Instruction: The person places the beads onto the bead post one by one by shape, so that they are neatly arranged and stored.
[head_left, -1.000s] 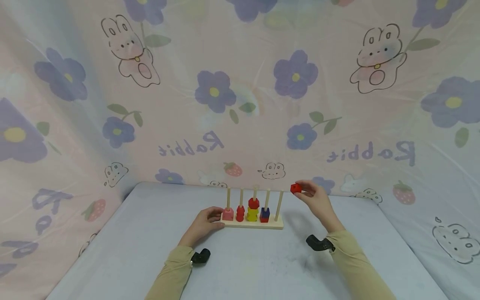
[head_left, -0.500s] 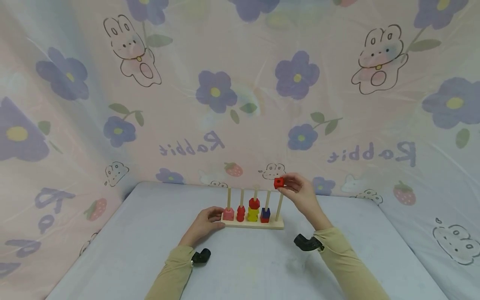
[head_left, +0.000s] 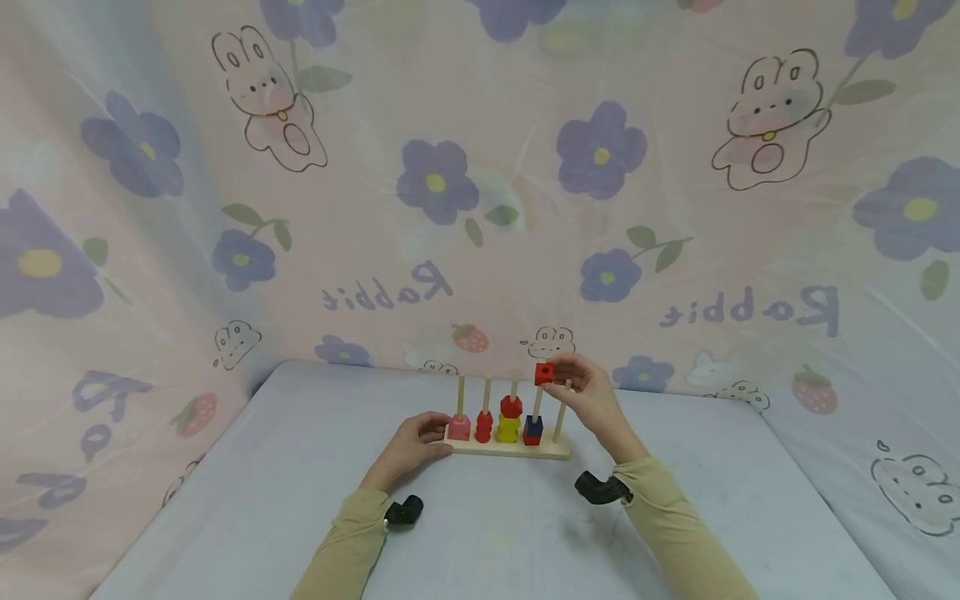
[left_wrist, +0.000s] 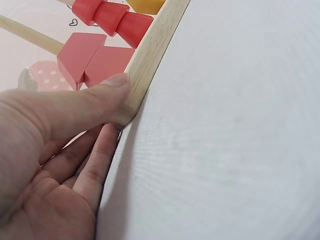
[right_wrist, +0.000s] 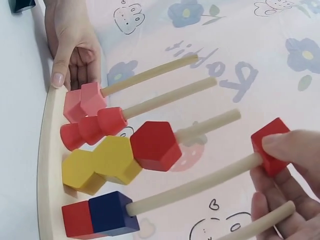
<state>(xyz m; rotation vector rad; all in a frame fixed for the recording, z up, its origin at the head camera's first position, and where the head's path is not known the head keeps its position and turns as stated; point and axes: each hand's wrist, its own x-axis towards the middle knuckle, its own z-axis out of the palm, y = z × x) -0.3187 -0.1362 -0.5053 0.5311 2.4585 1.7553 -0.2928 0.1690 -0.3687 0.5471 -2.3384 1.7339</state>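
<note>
My left hand (head_left: 411, 443) grips the left end of a wooden peg stand (head_left: 506, 450), its thumb on the base and its fingers at the end, as the left wrist view shows. My right hand (head_left: 591, 392) pinches a red cube (right_wrist: 271, 129) between thumb and fingers. The cube is at the tip of the fourth peg (right_wrist: 195, 182), its hole facing along the peg. Low on that peg sit a dark blue cube (right_wrist: 112, 212) and a red cube (right_wrist: 76, 219). The fifth peg (head_left: 561, 417) bears no block and passes close to my right fingers.
Pink blocks (head_left: 459, 428) sit on the first peg, red tapered beads (head_left: 483, 427) on the second. Yellow hexagonal blocks (head_left: 508, 429) with a red hexagonal block (head_left: 511, 407) fill the third. A patterned cloth (head_left: 510, 250) hangs behind the white table (head_left: 480, 533).
My right hand has carried the red cube leftward from right of the stand, past the fifth peg, to the tip of the fourth. My left hand stays on the stand's end.
</note>
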